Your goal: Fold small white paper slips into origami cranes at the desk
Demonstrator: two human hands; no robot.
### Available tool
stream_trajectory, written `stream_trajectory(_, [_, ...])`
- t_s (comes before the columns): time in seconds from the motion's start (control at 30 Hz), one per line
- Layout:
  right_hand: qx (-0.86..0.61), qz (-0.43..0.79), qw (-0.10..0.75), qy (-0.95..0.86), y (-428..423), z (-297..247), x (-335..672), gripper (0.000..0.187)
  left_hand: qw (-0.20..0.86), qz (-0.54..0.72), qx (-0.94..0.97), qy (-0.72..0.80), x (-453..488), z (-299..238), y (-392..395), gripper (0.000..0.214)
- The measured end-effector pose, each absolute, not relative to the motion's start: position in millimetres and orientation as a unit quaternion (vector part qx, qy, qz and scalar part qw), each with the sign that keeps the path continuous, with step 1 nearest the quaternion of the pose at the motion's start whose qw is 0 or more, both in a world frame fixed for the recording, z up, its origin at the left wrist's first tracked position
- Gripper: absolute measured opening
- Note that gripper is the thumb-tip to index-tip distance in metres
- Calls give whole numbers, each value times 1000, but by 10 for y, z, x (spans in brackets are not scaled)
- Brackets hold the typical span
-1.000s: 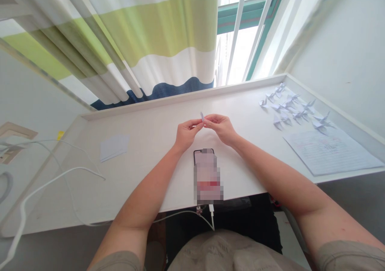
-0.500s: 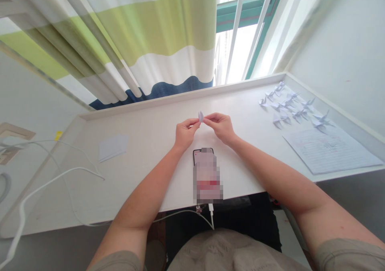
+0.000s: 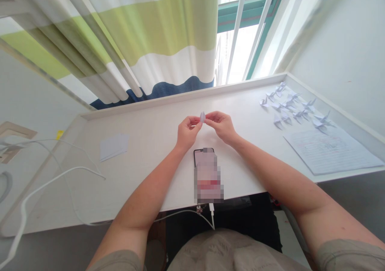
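A small folded piece of white paper (image 3: 202, 117) is held above the middle of the white desk (image 3: 150, 142). My left hand (image 3: 187, 132) pinches it from the left with thumb and fingers. My right hand (image 3: 221, 126) pinches it from the right. The fingertips of both hands almost meet around the paper. Directly below my hands a phone (image 3: 207, 174) lies flat on the desk with a white cable plugged into its near end.
Several folded paper cranes (image 3: 293, 109) stand at the desk's far right, beside a lined sheet (image 3: 331, 150). A small stack of white paper squares (image 3: 113, 146) lies at the left. White cables (image 3: 54, 178) trail over the left edge. A striped curtain (image 3: 135, 42) and a window are behind.
Both hands have stayed in place and kept their pinch on the paper piece; the paper has turned slightly between the fingertips.
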State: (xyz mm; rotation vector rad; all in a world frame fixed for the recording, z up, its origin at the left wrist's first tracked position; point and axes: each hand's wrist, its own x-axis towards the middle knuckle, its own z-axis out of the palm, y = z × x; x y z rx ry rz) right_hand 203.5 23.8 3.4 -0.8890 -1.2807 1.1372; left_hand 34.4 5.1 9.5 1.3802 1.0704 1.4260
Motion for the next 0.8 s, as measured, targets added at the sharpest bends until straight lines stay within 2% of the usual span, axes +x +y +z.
stream_trajectory(0.2, [-376,503,547,-553,207,41,2017,44,421,570,553,437,341,89,59,28])
stream_trajectory(0.6, [-355,510,572,-536,225,21,1978,50,403,595,553,421,353,29,101,31])
stream_trajectory(0.8, [-356,523,567,-528,239,16,1991,52,410,613,540,406,362,51,86,39])
